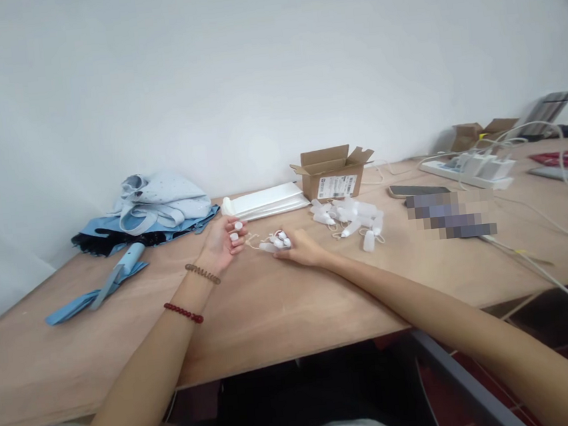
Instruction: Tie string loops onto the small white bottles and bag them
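My left hand [224, 244] is turned palm up with its fingers curled. Two small round white pieces [236, 231] show between the fingers; whether they are caps or bottle ends I cannot tell. Beside it, my right hand [300, 246] rests low over the table, its fingers around several small white plastic bottles [268, 247] with white tops. Thin pale cords trail from these bottles into the gap between the hands. Right of my right hand lies a loose pile of similar translucent bottles [352, 216], some with cord loops.
An open cardboard box [333, 175] stands behind the pile, next to flat white packaging [267, 201]. Folded pale cloth [157, 202] and a blue folded umbrella-like item [119, 272] lie left. A phone [417, 190], power strip [465, 172] and cables occupy the right.
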The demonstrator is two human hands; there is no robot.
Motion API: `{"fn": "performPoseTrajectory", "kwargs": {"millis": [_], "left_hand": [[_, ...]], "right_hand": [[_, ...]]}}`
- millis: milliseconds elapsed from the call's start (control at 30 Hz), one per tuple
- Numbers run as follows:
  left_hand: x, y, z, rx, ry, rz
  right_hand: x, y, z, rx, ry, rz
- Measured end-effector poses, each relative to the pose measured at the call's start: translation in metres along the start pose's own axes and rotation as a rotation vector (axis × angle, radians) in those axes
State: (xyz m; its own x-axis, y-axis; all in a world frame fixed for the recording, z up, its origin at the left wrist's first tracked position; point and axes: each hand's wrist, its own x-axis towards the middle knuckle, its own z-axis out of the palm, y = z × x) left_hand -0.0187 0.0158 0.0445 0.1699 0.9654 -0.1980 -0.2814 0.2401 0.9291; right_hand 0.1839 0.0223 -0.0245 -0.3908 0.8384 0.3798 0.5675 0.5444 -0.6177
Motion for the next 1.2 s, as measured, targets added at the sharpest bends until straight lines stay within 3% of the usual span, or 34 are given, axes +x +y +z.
{"fn": "performPoseTrajectory", "kwargs": {"millis": [100, 200, 333, 400, 500, 667, 833, 1200], "left_hand": [[-0.002, -0.002, 0.005, 0.139, -0.053, -0.013], [-0.005, -0.009, 0.011, 0.42, -0.09, 0.009], [-0.009, -0.02, 0.018, 0.943, -0.017, 0.319], [-0.01, -0.025, 0.021, 1.09, -0.075, 0.462], [-0.01, -0.032, 0.024, 1.179, -0.157, 0.57], [-0.007, -0.036, 0.022, 1.366, -0.166, 0.692], [-0.006, -0.032, 0.017, 1.456, -0.206, 0.692], [-0.009, -0.024, 0.011, 1.417, -0.196, 0.685]], "right_hand": [[0.0, 0.001, 0.001, 0.007, 0.005, -0.009], [0.0, 0.002, 0.001, 0.014, 0.007, -0.014], [0.0, 0.003, 0.001, 0.008, 0.009, -0.01], [0.0, 0.003, 0.001, 0.004, 0.006, -0.008], [0.0, 0.003, 0.001, 0.011, 0.005, -0.022], [-0.001, 0.001, 0.001, -0.017, 0.0, -0.02], [0.0, 0.001, 0.001, -0.022, 0.005, -0.031], [0.001, 0.003, 0.002, -0.063, -0.031, -0.04]]}}
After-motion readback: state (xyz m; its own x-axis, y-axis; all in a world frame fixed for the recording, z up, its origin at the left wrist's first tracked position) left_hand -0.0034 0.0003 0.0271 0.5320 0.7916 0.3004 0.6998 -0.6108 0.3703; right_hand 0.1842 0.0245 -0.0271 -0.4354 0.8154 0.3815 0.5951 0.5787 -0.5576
